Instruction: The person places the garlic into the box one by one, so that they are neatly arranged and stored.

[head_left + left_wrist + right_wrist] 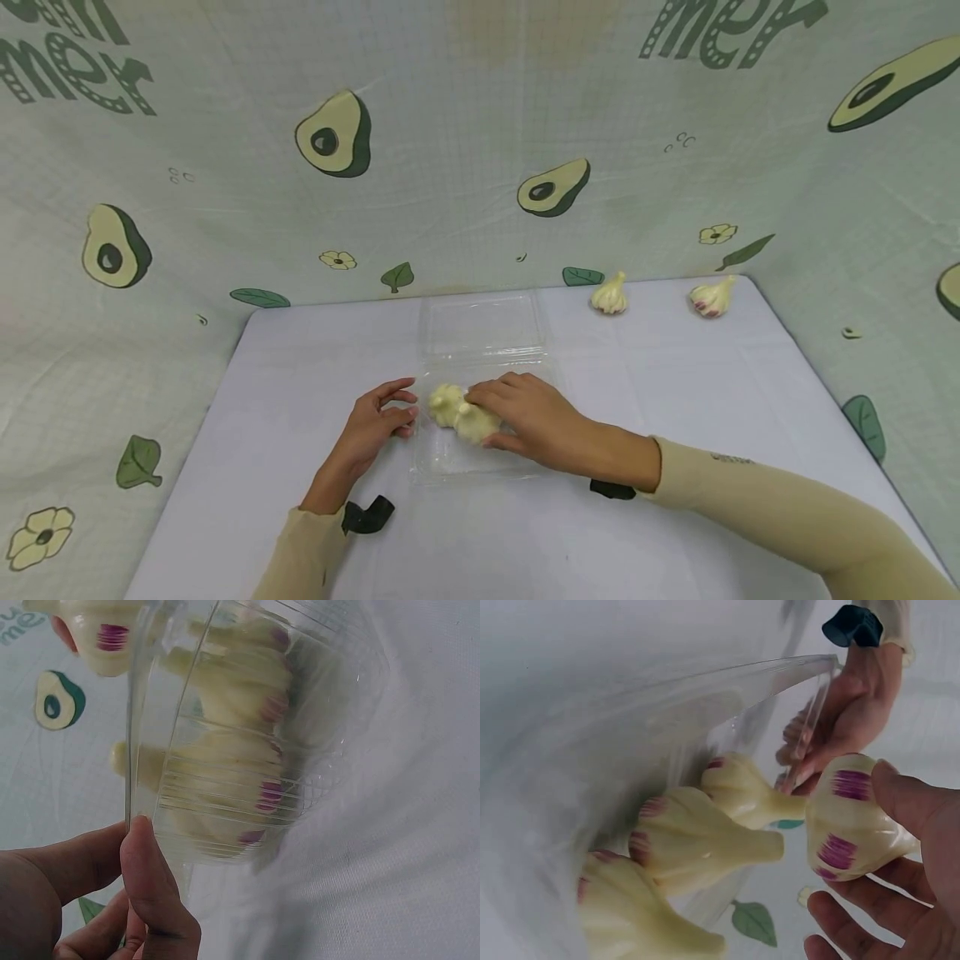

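A clear plastic clamshell container (472, 468) lies open on the white-covered table, its lid (483, 327) folded back away from me. My right hand (536, 421) holds a garlic bulb (845, 817) between thumb and fingers, above the container's base. Inside the base, the right wrist view shows three more bulbs side by side, including a middle garlic bulb (697, 840); purple patches mark their rounded ends. From the head, my right hand hides part of the contents. At the container's left edge, my left hand (150, 892) pinches the rim between thumb and finger.
Two more garlic bulbs stand apart near the table's far edge, a left one (610, 296) and a right one (712, 298). Behind the table hangs a cloth (450, 208) printed with avocados. A dark device (367, 514) sits at my left wrist.
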`<state>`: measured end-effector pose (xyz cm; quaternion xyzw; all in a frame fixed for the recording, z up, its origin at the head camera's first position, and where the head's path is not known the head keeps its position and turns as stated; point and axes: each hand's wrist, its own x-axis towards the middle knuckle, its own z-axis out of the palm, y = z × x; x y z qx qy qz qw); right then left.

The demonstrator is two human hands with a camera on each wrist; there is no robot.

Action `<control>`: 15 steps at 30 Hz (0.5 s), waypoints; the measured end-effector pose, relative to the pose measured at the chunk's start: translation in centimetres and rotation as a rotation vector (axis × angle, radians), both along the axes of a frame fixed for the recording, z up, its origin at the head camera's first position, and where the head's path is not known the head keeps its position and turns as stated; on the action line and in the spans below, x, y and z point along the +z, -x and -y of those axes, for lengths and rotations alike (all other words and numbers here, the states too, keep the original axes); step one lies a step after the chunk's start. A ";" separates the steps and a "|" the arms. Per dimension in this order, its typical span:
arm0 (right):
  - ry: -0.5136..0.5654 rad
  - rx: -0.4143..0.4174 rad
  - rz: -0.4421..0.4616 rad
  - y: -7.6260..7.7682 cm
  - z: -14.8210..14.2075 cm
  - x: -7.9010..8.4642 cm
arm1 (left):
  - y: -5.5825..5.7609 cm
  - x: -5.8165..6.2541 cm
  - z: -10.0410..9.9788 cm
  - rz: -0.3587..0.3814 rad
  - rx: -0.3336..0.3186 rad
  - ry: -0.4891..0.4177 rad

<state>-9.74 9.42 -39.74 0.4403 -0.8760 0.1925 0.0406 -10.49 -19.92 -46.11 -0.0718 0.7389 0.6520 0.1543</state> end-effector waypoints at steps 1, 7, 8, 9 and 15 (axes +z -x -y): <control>-0.006 0.012 -0.005 0.0 0.2 0.0 | 0.0 0.0 0.0 0.000 0.001 0.000; -0.066 0.066 -0.008 0.4 1.4 0.1 | 0.1 -0.1 0.0 0.006 0.007 -0.013; -0.076 0.075 -0.011 0.5 1.6 0.0 | 0.1 -0.1 0.0 0.006 0.008 -0.015; -0.086 0.084 -0.010 0.6 1.8 0.0 | 0.1 -0.1 0.0 0.006 0.008 -0.016; -0.149 0.129 -0.020 1.0 2.7 -0.3 | 0.1 0.0 0.1 0.004 0.006 -0.019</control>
